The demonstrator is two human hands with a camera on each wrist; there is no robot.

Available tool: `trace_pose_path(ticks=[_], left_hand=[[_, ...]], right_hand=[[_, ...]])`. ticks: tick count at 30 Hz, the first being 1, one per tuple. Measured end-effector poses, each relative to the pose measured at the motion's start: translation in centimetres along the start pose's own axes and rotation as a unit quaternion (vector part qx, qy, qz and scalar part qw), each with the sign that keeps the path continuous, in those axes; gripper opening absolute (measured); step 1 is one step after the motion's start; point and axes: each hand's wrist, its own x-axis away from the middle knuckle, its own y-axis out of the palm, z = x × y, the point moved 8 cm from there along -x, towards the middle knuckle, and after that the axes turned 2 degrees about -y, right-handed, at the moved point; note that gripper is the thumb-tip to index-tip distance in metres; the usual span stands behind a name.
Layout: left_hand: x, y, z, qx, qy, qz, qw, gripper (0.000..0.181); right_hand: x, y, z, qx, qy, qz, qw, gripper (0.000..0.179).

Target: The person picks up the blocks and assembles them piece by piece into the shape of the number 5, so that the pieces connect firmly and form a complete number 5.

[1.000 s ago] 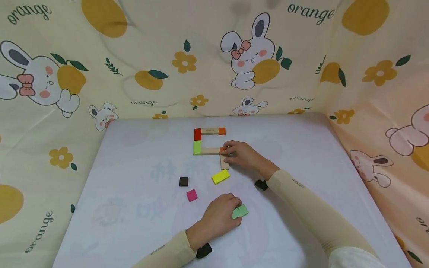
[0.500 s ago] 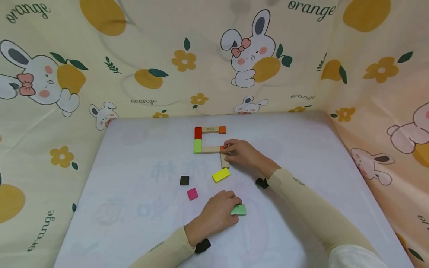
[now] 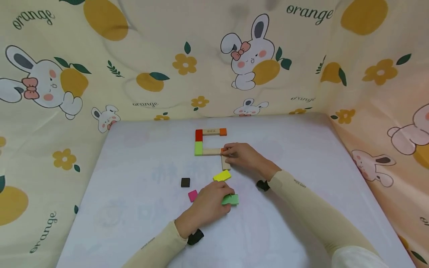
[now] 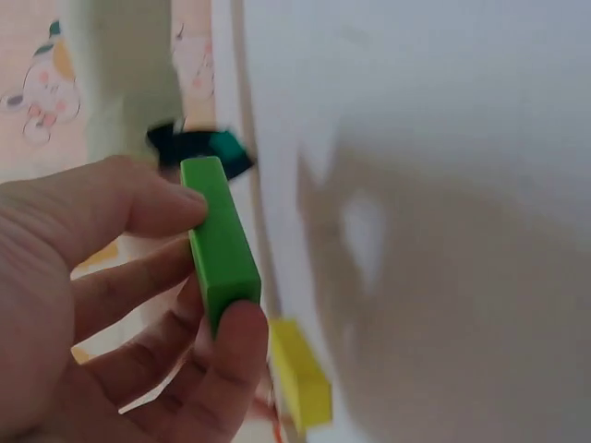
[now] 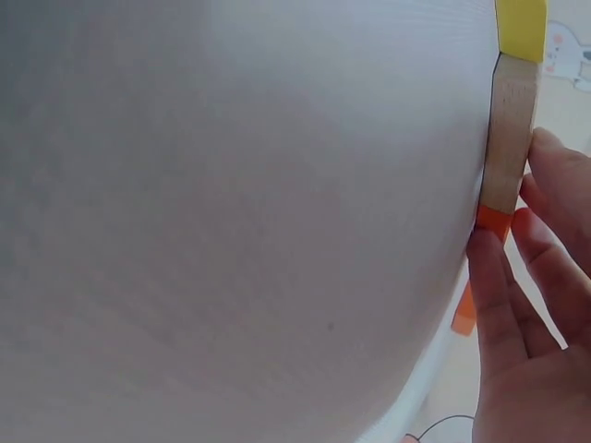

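My left hand (image 3: 210, 203) pinches a light green block (image 4: 222, 235) between thumb and fingers, held over the table just in front of a yellow block (image 3: 222, 175). My right hand (image 3: 244, 156) has its fingertips around a small orange block (image 5: 494, 220), and another digit touches the plain wooden block (image 5: 511, 129) beside it. These join a row of blocks: a second wooden block (image 3: 212, 152), a lime block (image 3: 199, 148), a red block (image 3: 199, 135), a printed wooden block (image 3: 211, 131) and another orange block (image 3: 223, 131). The yellow block lies slanted at the near end of the wooden one.
A black block (image 3: 185, 182) and a pink block (image 3: 192, 195), partly covered by the left hand, lie to the left on the white table (image 3: 140, 160). A printed rabbit-and-orange cloth (image 3: 201, 56) stands around the table's back and sides.
My left hand has moved forward and to the left with the light green block, closer to the yellow block. The right hand stays at the orange block.
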Motion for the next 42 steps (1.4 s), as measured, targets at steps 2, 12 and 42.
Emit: trace_pose_path(ticks=[2,12,42], left_hand=[[0.0,-0.9,-0.7,0.005,0.002,0.015,0.9999,0.031],[0.1,-4.8,-5.2,0.009,-0.021,0.04,0.9989,0.033],[-1.3,-4.6,-8.6,0.005,0.029,-0.058,0.9979,0.031]], right_hand=[[0.2,0.0,0.0,0.008,-0.005,0.0,1.0,0.041],[0.1,-0.6,-1.8,0.069,-0.071,0.011,0.995,0.033],[6.7,0.6,-5.8,0.099,-0.15,-0.028,0.9834,0.03]])
